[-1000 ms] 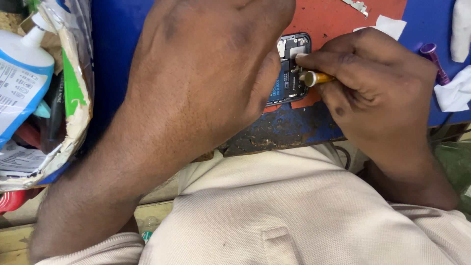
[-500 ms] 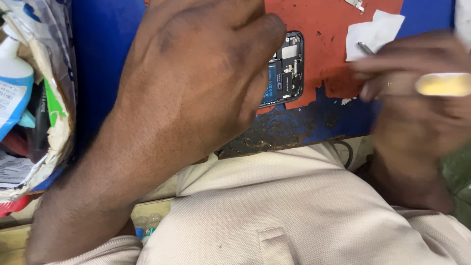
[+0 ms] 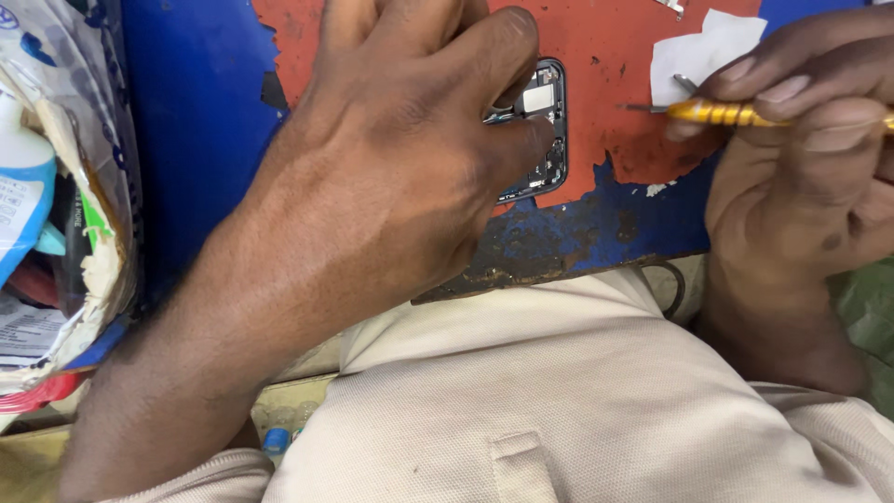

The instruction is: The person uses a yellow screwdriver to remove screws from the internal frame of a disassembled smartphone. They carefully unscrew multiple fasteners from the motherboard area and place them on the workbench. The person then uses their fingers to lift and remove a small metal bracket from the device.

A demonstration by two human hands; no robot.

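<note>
My left hand (image 3: pixel 400 158) lies over an opened phone (image 3: pixel 545 140) and pins it to the worn red and blue work mat (image 3: pixel 615 224). Only the phone's right end shows, with small circuit parts inside its dark frame. My right hand (image 3: pixel 801 177) is off to the right of the phone and grips a yellow-handled screwdriver (image 3: pixel 722 112). The metal tip points left, above the red part of the mat, clear of the phone. A small metal piece lies on a white paper scrap (image 3: pixel 698 47) just above the tool.
A torn bag (image 3: pixel 65 186) of clutter with a white and blue bottle (image 3: pixel 19 205) sits at the left edge. The mat's front edge meets my beige shirt (image 3: pixel 559 401). A dark ring (image 3: pixel 666 284) hangs below the mat's edge.
My right hand pulled the screwdriver away from the phone's open end and moved it right. The left hand stayed pressed on the phone.
</note>
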